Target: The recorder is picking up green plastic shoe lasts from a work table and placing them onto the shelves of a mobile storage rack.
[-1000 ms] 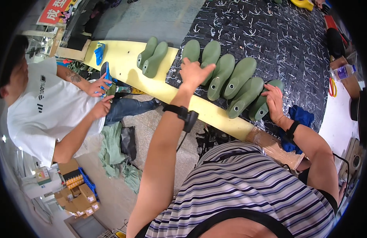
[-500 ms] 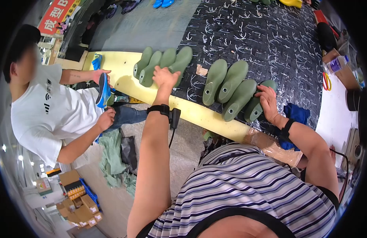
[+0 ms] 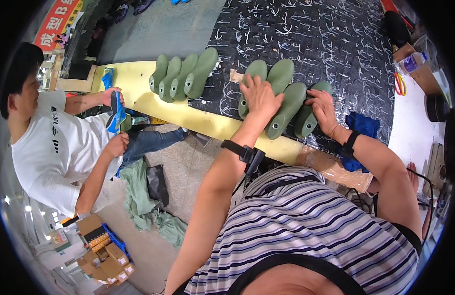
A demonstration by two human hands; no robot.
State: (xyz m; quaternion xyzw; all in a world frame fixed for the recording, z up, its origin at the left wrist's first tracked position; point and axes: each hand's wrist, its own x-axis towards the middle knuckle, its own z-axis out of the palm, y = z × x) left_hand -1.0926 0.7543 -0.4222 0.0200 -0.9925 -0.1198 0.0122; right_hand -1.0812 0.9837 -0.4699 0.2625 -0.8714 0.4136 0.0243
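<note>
My left hand (image 3: 262, 98) lies over two green lasts (image 3: 282, 73); my right hand (image 3: 324, 109) curls over the rightmost last (image 3: 304, 123). Four others (image 3: 184, 73) line up left, by the yellow board (image 3: 131, 91). Farther left, a co-worker (image 3: 48, 152) holds a blue shoe (image 3: 116, 115).

A long worktable, its near edge a yellow board (image 3: 222, 127), carries a black covering (image 3: 335, 49) scattered with pale squiggly marks. Beyond the board's left part lies a smooth grey surface (image 3: 168, 37); a red sign (image 3: 55, 24) stands at the upper left. The floor (image 3: 183, 160) is greyish (straight edges bow near the rim), with cardboard boxes (image 3: 109, 268) piled at the lower left. Small bright lights (image 3: 28, 208) dot the dim left side, and a white surface (image 3: 409, 130) runs along the right
</note>
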